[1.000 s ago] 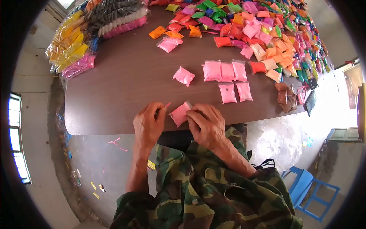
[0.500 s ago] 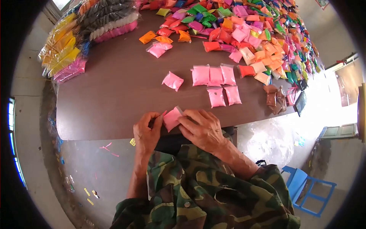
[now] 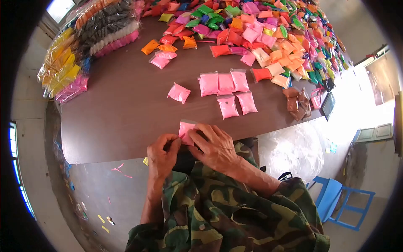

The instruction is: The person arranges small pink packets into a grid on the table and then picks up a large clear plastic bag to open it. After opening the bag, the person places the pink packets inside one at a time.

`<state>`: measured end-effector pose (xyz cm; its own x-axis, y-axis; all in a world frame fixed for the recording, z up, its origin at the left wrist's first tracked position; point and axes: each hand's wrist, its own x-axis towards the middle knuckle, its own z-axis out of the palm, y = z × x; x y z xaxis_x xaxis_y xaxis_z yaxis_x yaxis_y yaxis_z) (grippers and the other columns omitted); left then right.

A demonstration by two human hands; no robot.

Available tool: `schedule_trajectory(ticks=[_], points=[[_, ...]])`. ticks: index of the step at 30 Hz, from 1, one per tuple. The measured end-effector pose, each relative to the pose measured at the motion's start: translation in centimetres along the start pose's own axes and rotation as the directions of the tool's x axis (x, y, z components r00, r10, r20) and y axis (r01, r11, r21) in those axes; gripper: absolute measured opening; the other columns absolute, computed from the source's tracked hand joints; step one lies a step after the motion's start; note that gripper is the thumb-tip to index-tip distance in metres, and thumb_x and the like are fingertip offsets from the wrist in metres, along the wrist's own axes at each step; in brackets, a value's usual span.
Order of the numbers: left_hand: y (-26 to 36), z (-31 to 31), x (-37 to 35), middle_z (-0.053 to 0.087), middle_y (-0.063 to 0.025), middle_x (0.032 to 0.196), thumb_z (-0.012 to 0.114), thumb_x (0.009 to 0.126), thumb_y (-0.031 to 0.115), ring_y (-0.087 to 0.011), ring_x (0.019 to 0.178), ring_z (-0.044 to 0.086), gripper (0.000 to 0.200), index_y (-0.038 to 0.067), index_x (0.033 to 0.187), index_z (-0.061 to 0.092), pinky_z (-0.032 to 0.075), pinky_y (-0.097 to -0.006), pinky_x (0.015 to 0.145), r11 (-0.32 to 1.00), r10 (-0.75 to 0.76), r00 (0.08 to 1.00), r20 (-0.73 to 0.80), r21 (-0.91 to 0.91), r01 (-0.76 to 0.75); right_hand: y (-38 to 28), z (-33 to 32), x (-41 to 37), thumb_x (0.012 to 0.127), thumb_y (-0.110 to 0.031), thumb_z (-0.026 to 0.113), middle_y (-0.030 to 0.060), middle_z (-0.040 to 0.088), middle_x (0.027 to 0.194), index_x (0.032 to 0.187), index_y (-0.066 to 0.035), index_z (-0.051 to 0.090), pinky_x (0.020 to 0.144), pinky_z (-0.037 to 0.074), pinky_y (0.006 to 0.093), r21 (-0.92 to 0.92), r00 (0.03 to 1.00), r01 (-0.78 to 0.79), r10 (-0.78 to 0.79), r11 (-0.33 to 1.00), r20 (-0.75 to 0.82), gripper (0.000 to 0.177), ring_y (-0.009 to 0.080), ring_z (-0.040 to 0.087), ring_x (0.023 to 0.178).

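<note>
seen from above, a small, clear plastic packet with pink filling (image 3: 184, 129) is at the near edge of a dark brown, smooth-topped table (image 3: 113, 105). the right hand (image 3: 215, 145) grasps this packet between thumb and fingers along its right side. the left hand (image 3: 162, 153) is beside its lower left corner, thumb and forefinger drawn together; whether anything is pinched between them cannot be told.

positions are read from the held packet. at one to two o'clock, five matching pink packets (image 3: 226, 84) lie flat in two rows, three farther and two nearer; one in the nearer row bears a small dark spot. at twelve o'clock, a single pink packet (image 3: 179, 93) lies tilted and apart. near eleven o'clock, further pink packets (image 3: 160, 62) lie beside orange plastic packets (image 3: 150, 47). at one o'clock spreads a large heap of multicoloured plastic packets (image 3: 252, 35); toward half past two is a cluster of brown plastic packets (image 3: 293, 101). large clear bags of yellow packets (image 3: 66, 63) stand at ten o'clock.

stage, as judged: five are grouped in rows, the single one is outside them, and handling of the held one appears unfinished. how far the loose ones have been handled cannot be told.
</note>
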<state>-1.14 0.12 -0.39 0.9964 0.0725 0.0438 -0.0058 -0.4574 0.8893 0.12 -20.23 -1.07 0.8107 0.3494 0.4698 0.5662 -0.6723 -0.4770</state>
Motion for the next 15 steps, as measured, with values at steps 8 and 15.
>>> schedule_trajectory(ticks=[8, 15], points=[[-0.6, -0.8, 0.7, 0.070, -0.0015, 0.074, 0.075, 0.100, 0.014, -0.0053, 0.061, 0.059, 0.016, -0.001, 0.100, 0.074, 0.044, -0.0239, 0.055, 0.972, -0.174, 0.985, -0.008, -0.158, 0.171, 1.3, -1.2, 0.0, 0.089, -0.014, 0.081, 0.0083, 0.073, 0.110, 0.117, -0.009, 0.073, 0.073, 0.062, 0.0407, 0.146, 0.987, -0.013, 0.036, 0.989, -0.156, 0.030, 0.0295, 0.074, 0.088], [-0.7, -0.5, 0.9, 0.070, -0.0016, 0.075, 0.074, 0.099, 0.012, -0.0057, 0.067, 0.060, 0.014, -0.002, 0.099, 0.073, 0.047, -0.0242, 0.061, 0.978, -0.177, 0.984, -0.010, -0.119, 0.174, 3.7, -5.5, 0.9, 0.095, -0.007, 0.077, 0.0147, 0.077, 0.114, 0.127, -0.006, 0.076, 0.075, 0.062, 0.0381, 0.291, 0.896, -0.232, 0.321, 0.928, -0.307, 0.032, 0.0324, 0.077, 0.091]])
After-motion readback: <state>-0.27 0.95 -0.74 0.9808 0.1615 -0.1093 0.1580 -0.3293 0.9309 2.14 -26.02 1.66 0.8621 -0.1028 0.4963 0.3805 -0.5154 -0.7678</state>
